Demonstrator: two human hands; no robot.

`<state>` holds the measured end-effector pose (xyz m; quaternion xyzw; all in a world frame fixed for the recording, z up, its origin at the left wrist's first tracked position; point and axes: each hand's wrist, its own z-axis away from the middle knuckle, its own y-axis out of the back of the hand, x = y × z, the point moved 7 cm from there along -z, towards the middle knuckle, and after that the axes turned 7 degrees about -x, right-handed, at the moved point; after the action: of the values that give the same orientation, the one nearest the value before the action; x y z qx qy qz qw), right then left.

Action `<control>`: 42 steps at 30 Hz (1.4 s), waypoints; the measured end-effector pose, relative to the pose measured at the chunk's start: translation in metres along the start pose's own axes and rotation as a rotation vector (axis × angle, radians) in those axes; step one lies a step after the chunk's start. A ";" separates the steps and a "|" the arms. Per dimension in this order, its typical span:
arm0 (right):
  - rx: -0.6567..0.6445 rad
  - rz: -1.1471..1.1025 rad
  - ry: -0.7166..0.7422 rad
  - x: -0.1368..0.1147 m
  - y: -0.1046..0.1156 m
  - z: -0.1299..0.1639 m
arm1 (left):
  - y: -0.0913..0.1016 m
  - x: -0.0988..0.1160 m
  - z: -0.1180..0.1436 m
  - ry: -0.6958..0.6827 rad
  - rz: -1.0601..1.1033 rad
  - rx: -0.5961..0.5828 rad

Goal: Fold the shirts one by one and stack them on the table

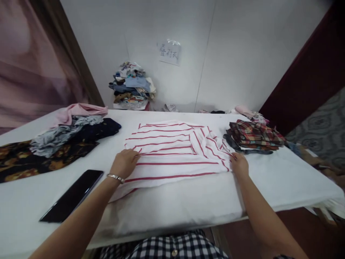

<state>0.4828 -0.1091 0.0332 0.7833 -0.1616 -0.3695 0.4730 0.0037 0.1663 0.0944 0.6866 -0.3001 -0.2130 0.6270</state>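
Your L hand (125, 162) & R hand (239, 164) pinch opp. ends of the striped shirt (169, 149), apparently part-folded, prob. w/ folds left.

Single head-worn view, looking forward and down across the white table (277, 180) from its near side; wearer's checked garment (178, 248) close below, at bottom edge. Left hand (125, 163) and right hand (239, 164) near, around mid-height. Wall (234, 54) faces the camera, farther off, across the top. Wide field: pink curtain (35, 64) far left, dark red panel (304, 75) upper right.
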 end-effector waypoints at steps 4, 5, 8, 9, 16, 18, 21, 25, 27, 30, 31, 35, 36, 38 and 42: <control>-0.023 -0.022 -0.008 -0.002 -0.001 0.000 | -0.015 -0.003 -0.003 0.111 -0.065 -0.192; -0.027 -0.023 -0.015 -0.002 -0.001 0.000 | -0.019 -0.003 -0.005 0.132 -0.078 -0.225; -0.055 -0.002 -0.028 -0.004 -0.004 -0.001 | -0.013 0.009 -0.021 0.142 -0.107 -0.175; -0.069 0.009 -0.031 -0.005 -0.005 -0.001 | -0.008 0.019 -0.030 0.108 -0.091 -0.136; -0.132 0.012 -0.036 -0.007 -0.009 -0.005 | 0.005 0.175 -0.115 -0.461 0.121 -0.035; -0.138 -0.025 -0.036 -0.006 -0.009 -0.005 | -0.006 0.227 -0.138 -0.598 0.077 -0.061; -0.141 -0.094 -0.031 -0.004 -0.008 -0.005 | -0.028 0.293 -0.166 -0.748 0.012 -0.122; -0.158 -0.141 0.008 -0.007 -0.005 -0.001 | -0.055 0.343 -0.197 -0.846 -0.102 -0.232; -0.159 -0.125 0.014 -0.007 -0.003 0.001 | -0.065 0.349 -0.213 -0.836 -0.177 -0.282; -0.160 -0.071 -0.004 -0.005 -0.002 0.002 | -0.073 0.341 -0.236 -0.783 -0.267 -0.328; -0.161 -0.053 -0.012 -0.004 -0.001 0.002 | -0.074 0.336 -0.243 -0.763 -0.293 -0.336; -0.163 -0.015 -0.027 -0.001 0.002 0.001 | -0.066 0.316 -0.258 -0.682 -0.368 -0.323; -0.162 -0.012 -0.032 -0.001 0.003 0.002 | -0.060 0.311 -0.260 -0.661 -0.379 -0.307; -0.159 -0.005 -0.053 0.000 0.005 0.002 | -0.042 0.299 -0.259 -0.615 -0.394 -0.258; -0.164 -0.008 -0.071 -0.001 0.008 0.003 | 0.004 0.264 -0.240 -0.532 -0.409 -0.148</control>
<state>0.4806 -0.1146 0.0400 0.7290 -0.1442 -0.4110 0.5280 0.3567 0.1629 0.1497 0.6056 -0.2931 -0.5270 0.5192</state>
